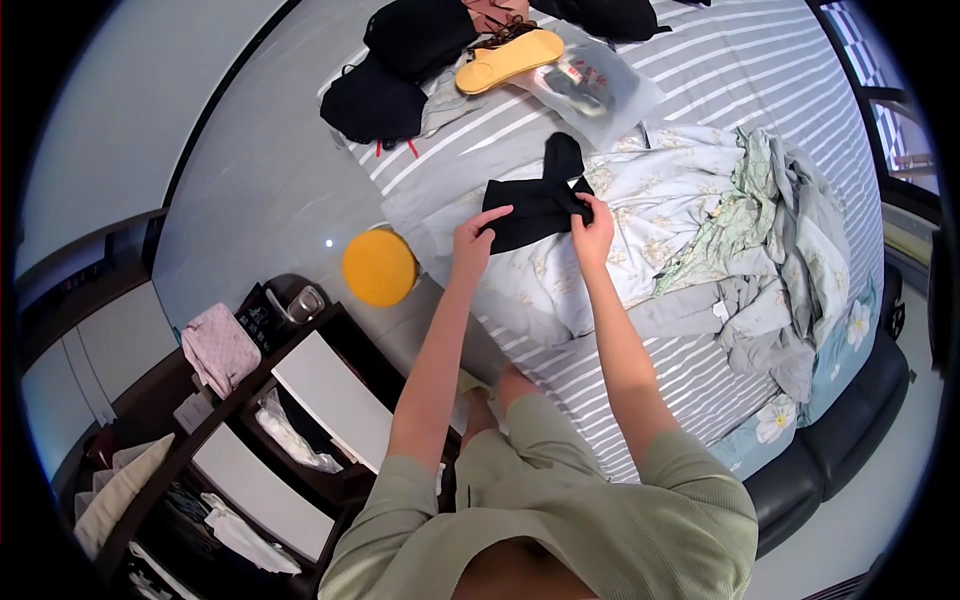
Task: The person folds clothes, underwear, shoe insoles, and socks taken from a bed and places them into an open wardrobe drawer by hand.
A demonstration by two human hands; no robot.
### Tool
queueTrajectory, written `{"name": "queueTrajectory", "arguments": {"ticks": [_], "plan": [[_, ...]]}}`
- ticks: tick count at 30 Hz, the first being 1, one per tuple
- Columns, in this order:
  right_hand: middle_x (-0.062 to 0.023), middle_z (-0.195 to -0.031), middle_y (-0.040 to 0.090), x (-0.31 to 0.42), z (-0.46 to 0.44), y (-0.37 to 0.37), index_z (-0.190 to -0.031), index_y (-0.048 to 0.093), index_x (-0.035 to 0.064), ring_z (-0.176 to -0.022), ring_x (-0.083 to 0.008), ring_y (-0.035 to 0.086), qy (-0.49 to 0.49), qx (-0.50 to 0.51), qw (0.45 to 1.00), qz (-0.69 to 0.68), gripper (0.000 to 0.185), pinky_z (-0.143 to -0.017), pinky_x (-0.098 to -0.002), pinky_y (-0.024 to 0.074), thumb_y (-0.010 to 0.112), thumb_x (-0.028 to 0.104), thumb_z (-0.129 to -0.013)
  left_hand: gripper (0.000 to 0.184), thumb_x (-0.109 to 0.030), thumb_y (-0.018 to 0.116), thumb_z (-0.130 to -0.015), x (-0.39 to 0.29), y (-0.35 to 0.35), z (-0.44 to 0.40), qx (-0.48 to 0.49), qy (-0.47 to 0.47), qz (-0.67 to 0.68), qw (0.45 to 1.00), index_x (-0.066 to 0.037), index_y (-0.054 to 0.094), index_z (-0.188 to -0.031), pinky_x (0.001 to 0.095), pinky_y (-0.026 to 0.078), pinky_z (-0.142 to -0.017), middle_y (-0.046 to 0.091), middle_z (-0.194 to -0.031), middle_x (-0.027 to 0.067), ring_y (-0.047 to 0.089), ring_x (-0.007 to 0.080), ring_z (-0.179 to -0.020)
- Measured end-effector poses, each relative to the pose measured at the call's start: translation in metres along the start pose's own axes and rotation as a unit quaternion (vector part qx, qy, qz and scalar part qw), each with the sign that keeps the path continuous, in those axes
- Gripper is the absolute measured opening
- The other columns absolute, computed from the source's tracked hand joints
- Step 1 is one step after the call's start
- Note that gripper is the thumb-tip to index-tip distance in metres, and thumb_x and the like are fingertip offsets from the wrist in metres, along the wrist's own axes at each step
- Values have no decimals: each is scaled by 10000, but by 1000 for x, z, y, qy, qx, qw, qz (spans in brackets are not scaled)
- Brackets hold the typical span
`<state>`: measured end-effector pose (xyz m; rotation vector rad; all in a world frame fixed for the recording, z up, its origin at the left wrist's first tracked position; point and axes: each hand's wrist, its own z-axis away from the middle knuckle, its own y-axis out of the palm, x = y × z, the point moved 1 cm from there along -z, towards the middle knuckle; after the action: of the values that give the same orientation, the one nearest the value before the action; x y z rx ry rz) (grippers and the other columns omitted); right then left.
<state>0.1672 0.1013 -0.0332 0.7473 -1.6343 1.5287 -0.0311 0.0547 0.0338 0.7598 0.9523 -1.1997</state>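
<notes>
A small black garment (525,212) is spread over the rumpled floral quilt on the bed, with a narrow rounded part sticking out at its far side. I cannot tell exactly what kind of garment it is. At its left edge, my left hand (475,240) holds the cloth between thumb and fingers. My right hand (593,228) pinches the right side, where the fabric is bunched and partly hidden by the fingers.
The floral quilt (640,220) lies on a striped sheet (800,60). Yellow insoles (510,62), a clear plastic bag (595,95) and dark bags (375,100) lie at the far end. A yellow stool (380,268) and an open-shelved cabinet (245,395) stand left.
</notes>
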Motion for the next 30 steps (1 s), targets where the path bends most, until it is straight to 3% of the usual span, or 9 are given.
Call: {"name": "queueTrajectory", "arguments": {"ticks": [8,9,11,16,19,23,24,27,30], "plan": [[-58,-815,588,61,19,-17,-832,628,86,-813,-237,533,-139,-23,989,31,218,-735,-299,417,565,6,-640,398,82,370,-667,-48,-44,66,-61,75,23,995,-2,658,-928,179,363,-804,637,-917,61,542,100,-840],[-62,-819,596,68,20,-17,-836,627,80,-801,-235,543,-178,-28,983,27,211,-719,-292,425,568,7,-647,386,74,385,-674,-55,-50,70,-87,89,29,992,-6,659,-933,167,329,-720,616,-866,27,484,70,-757],[-54,-783,601,73,22,-13,-842,622,62,-744,-180,555,-103,32,991,-73,168,-670,-262,428,573,17,-688,362,60,413,-687,-66,-63,79,-140,114,41,983,-13,660,-942,144,262,-552,575,-766,-41,366,9,-591],[25,-669,536,114,38,-7,-831,592,-13,-656,-32,472,35,205,941,-267,90,-595,-195,398,556,64,-801,257,16,514,-790,-82,-88,99,-214,151,38,964,-61,653,-992,170,288,-598,460,-658,-35,342,67,-618],[24,-696,553,140,51,-6,-838,585,-22,-654,-43,481,52,234,936,-258,118,-596,-187,396,565,90,-807,302,38,538,-762,-81,-101,115,-234,229,-145,934,-107,657,-999,200,293,-583,362,-600,-7,348,96,-620],[10,-705,570,181,84,5,-867,588,-18,-657,-48,507,117,230,907,-334,161,-587,-199,409,573,137,-828,302,-23,614,-714,-72,-112,140,-235,290,-210,904,-115,652,-999,272,402,-818,596,-807,61,513,202,-918],[9,-695,577,190,94,8,-863,591,-10,-637,-42,511,110,249,903,-332,161,-563,-205,417,584,148,-830,365,-81,678,-667,-68,-117,148,-200,253,-196,926,-116,637,-1029,316,365,-933,619,-984,93,509,259,-1054],[27,-679,575,214,126,21,-854,586,7,-570,-21,488,104,289,893,-330,108,-495,-174,387,619,97,-804,462,-114,724,-623,-62,-123,171,-132,183,-121,967,-127,615,-1072,334,383,-916,609,-1019,103,540,277,-1013],[30,-676,570,230,157,36,-841,567,10,-564,-3,474,108,330,873,-342,71,-483,-159,365,598,66,-811,748,-87,758,-566,-68,-129,193,-96,229,-125,961,-96,456,-1250,338,405,-890,561,-1091,140,553,261,-989]]}}
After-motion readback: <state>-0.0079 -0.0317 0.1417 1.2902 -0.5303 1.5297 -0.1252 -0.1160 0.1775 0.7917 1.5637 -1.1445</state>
